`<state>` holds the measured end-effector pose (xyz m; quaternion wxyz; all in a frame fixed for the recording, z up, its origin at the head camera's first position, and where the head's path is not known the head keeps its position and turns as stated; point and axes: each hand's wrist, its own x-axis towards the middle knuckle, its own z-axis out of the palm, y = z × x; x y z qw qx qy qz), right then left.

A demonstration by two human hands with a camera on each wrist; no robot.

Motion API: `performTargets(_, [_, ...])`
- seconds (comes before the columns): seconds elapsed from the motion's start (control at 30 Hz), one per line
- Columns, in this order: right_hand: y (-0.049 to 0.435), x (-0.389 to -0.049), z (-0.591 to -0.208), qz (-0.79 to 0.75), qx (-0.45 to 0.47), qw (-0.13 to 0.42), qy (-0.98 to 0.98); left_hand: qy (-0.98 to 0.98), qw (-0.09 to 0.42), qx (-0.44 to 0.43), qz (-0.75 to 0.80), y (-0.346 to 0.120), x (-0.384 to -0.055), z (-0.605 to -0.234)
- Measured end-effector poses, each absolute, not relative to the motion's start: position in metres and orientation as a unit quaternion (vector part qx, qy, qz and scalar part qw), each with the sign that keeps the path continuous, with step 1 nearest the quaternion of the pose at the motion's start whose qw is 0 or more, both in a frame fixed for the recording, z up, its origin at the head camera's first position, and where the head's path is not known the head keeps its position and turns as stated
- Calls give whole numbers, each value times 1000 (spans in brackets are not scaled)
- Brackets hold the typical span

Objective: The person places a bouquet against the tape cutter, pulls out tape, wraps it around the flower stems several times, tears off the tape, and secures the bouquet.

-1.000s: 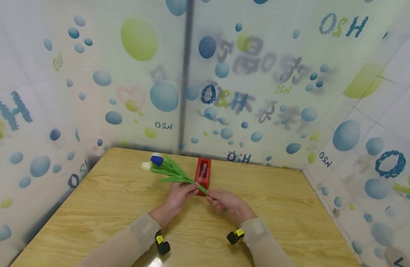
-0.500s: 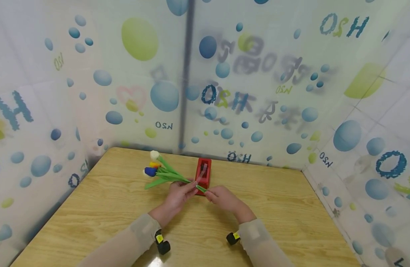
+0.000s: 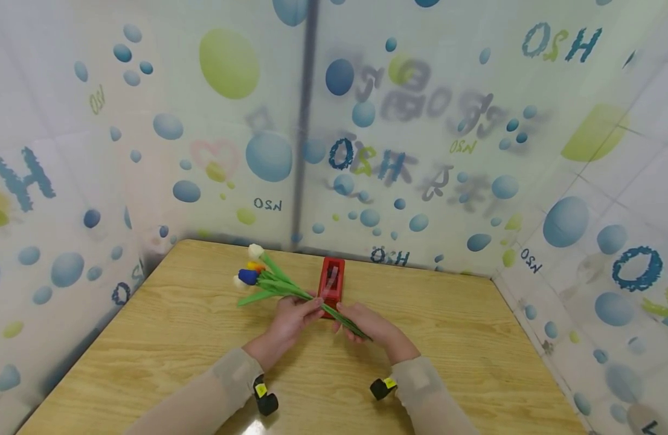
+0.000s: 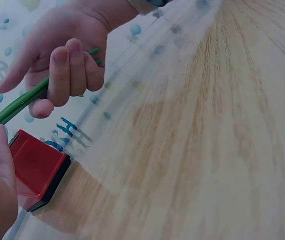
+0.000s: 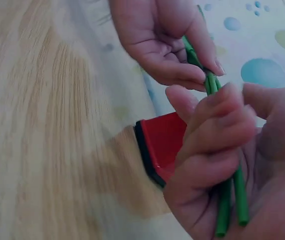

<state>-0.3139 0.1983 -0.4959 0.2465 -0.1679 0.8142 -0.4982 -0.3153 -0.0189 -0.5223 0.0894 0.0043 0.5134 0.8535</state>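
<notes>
A bunch of artificial tulips [image 3: 249, 277] with blue, white and orange-yellow heads points left above the table, its leaves [image 3: 276, 284] spread. My left hand [image 3: 290, 319] pinches the stems about halfway along between thumb and fingers. Nearer the lower ends, my right hand [image 3: 374, 326] has its fingers curled round the green stems [image 5: 241, 195], whose cut ends stick out below the palm in the right wrist view. Just behind the hands stands a red tape dispenser [image 3: 330, 266] with a black base; a translucent strip seems to rise from it toward the left hand. The hands partly hide its near end.
Under both hands lies a wood-grain table [image 3: 453, 338]. Printed curtains [image 3: 421, 205] with blue and green spots enclose its back and sides. Each wrist carries a small black camera [image 3: 267, 403].
The bunch has turned in the hands: the white head now sits at the top, with orange-yellow and blue below. The right fingers shifted along the stems, whose ends now show more. The dispenser stayed put.
</notes>
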Motion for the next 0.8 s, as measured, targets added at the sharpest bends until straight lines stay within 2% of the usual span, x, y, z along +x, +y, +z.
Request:
performTargets(0.2, [202, -313, -506, -596, -88, 341, 722, 523, 86, 8, 848, -18, -314, -525])
performTargets(0.37, [202, -313, -509, -637, -67, 385, 664, 516, 88, 6, 852, -17, -315, -525])
performTargets(0.67, [202, -314, -507, -655, -60, 393, 642, 508, 84, 6, 857, -17, -313, -522])
performTargets(0.8, [202, -315, -507, -640, -62, 373, 669, 506, 83, 8, 858, -18, -313, -522])
